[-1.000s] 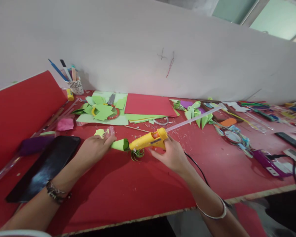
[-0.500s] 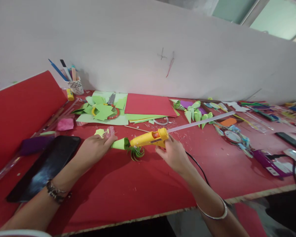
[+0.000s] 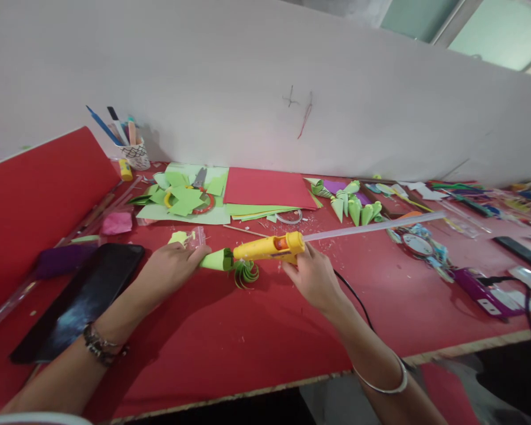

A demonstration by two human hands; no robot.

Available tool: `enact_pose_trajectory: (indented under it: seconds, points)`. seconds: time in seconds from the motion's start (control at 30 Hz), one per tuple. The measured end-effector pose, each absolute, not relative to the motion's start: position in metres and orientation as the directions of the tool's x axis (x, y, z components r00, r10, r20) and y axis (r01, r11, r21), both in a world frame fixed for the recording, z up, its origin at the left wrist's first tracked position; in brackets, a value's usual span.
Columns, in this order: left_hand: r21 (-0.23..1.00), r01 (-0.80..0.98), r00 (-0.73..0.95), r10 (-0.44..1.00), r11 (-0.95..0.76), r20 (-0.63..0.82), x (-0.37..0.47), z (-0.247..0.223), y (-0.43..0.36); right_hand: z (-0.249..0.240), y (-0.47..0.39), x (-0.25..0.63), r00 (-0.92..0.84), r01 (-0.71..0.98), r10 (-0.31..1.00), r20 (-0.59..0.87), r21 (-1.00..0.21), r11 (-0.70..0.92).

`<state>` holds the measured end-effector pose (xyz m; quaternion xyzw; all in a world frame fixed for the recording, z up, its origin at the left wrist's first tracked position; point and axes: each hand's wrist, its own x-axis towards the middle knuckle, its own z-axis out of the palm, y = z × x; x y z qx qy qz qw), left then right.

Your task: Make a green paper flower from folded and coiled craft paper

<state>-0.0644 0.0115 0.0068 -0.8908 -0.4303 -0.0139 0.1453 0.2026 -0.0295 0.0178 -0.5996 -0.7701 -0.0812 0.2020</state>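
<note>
My left hand [image 3: 170, 270] is closed on the narrow end of a light green paper cone [image 3: 216, 260], which lies sideways with its wide mouth facing right. In my right hand [image 3: 316, 278] is a yellow hot glue gun [image 3: 269, 247], gripped by its handle. The gun's dark nozzle is at the cone's mouth; whether it touches the paper I cannot tell. A long clear glue stick [image 3: 376, 228] sticks out of the gun's back toward the right. Just below the nozzle a curled bundle of green paper strips [image 3: 246, 274] rests on the red table [image 3: 230, 342].
A black phone [image 3: 82, 301] lies at left. Green paper pieces [image 3: 188, 200] with scissors and a red sheet [image 3: 269, 188] lie at the back. Several finished-looking green cones [image 3: 354, 209] stand behind the glue stick. A purple power strip [image 3: 487, 293] is at right.
The glue gun has tilted to a flatter angle and shifted slightly right, so its glue stick's far end is lower and further right. My left hand and the cone have hardly moved.
</note>
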Motion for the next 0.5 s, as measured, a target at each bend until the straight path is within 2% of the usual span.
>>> enact_pose_trajectory:
  seconds: [0.2,0.37,0.5]
  points:
    - [-0.276,0.774,0.612,0.786,-0.57,0.092,-0.0618,0.0104,0.0109,0.0165,-0.0289,0.2043,-0.219,0.949,0.852,0.476,-0.097,0.299]
    - [-0.203,0.816,0.562,0.825,-0.541,0.061,-0.0571,0.0156,0.0093,0.0148,-0.0281,0.2047,-0.199,0.945,0.832,0.518,-0.124,0.303]
    - [-0.205,0.81,0.57,0.82,-0.55,0.051,-0.0574,0.014,0.01,0.0134,-0.0274,0.2049,-0.17,0.943,0.817,0.551,-0.149,0.297]
